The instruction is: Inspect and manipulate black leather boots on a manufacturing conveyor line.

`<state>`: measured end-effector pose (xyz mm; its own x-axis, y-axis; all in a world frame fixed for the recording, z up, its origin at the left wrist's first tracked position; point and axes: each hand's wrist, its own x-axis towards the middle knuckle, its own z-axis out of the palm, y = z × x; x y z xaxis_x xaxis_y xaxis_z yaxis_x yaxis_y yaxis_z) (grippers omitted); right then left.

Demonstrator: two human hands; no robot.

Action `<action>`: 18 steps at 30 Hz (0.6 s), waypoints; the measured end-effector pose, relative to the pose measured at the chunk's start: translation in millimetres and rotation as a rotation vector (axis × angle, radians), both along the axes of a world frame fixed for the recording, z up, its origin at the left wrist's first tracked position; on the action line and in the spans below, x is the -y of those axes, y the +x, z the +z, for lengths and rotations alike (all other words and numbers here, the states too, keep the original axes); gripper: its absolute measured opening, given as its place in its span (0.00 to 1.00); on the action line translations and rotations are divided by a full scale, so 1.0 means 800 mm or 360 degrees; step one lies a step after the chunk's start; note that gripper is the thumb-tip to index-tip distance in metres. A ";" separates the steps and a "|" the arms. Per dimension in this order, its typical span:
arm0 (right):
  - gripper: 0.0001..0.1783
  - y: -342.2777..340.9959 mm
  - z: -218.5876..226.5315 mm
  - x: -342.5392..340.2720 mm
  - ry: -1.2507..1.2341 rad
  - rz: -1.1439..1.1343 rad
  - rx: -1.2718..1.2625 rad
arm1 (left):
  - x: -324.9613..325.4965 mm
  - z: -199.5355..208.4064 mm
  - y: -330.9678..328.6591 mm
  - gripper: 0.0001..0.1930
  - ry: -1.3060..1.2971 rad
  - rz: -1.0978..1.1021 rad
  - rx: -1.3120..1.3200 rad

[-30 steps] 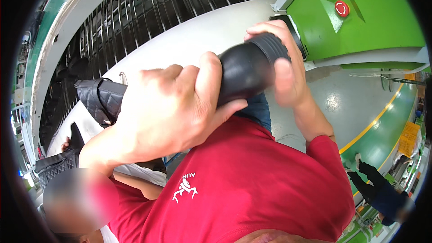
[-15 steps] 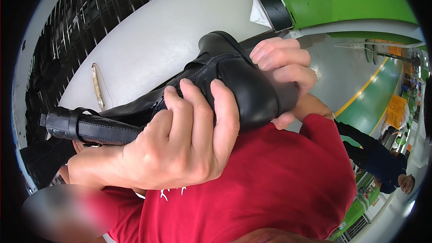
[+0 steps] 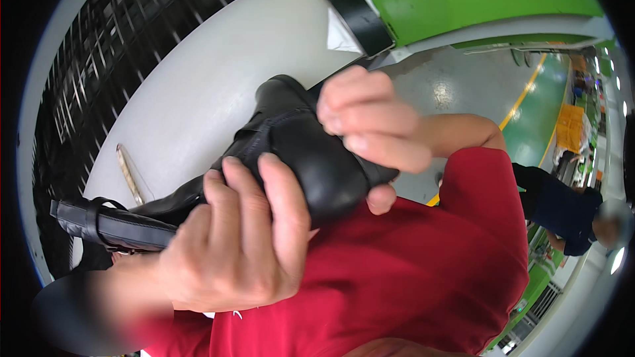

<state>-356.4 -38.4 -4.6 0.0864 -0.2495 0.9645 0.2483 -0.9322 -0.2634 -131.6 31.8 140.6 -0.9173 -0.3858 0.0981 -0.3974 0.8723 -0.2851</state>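
A black ankle boot (image 3: 324,165) with a strap and buckle on its shaft lies sideways in front of my red shirt. Its shaft points left and its toe points away from me. My left hand (image 3: 241,244) is closed around the boot near the ankle, fingertips pressed on the upper. Over the sole edge by the heel curls my right hand (image 3: 370,116), slightly blurred, with its thumb below the heel. Whether anything small sits inside those right fingers is hidden.
Behind the boot spreads a white tabletop (image 3: 225,46) with a thin, pale wrapped tool (image 3: 129,175) on it. A dark, phone-like slab (image 3: 360,18) lies by a green machine panel (image 3: 476,0). Dark metal rods (image 3: 132,33) line the far left. A person in dark clothes (image 3: 562,215) is at right.
The boot and my left hand sit lower and further left in the picture. My right fingers have shifted left along the sole edge. The background has shifted with the view.
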 end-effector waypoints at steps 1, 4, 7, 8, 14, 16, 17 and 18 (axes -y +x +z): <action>0.29 0.001 0.004 0.010 0.0025 0.0002 0.0028 | 0.007 0.008 -0.006 0.36 0.0105 0.0171 -0.0050; 0.21 -0.018 0.024 0.060 0.0223 -0.0113 -0.0245 | 0.053 0.026 -0.030 0.32 0.0456 0.0618 -0.0430; 0.13 -0.041 0.040 0.103 0.0950 -0.0149 -0.0248 | 0.133 0.025 -0.054 0.26 0.0449 0.0799 -0.0434; 0.18 -0.057 0.045 0.115 0.1141 -0.0077 -0.0274 | 0.156 0.021 -0.061 0.25 0.0413 0.0705 -0.0514; 0.20 -0.116 0.023 0.155 0.1129 -0.0058 -0.0087 | 0.194 -0.007 -0.125 0.28 0.0312 0.0654 -0.0491; 0.20 -0.137 0.018 0.163 0.1138 -0.0006 -0.0134 | 0.200 -0.010 -0.145 0.28 0.0297 0.0676 -0.0465; 0.20 -0.143 0.013 0.165 0.1177 -0.0052 -0.0101 | 0.204 -0.011 -0.154 0.29 0.0276 0.0665 -0.0462; 0.20 -0.146 0.014 0.165 0.1101 0.0001 -0.0172 | 0.198 -0.007 -0.155 0.29 0.0248 0.0650 -0.0471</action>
<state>-473.5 -170.1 6.7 0.1733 -0.8031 0.5702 0.1877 -0.5414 -0.8196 -255.4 -126.7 135.3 -0.6308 -0.7370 0.2429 -0.7578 0.6524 0.0114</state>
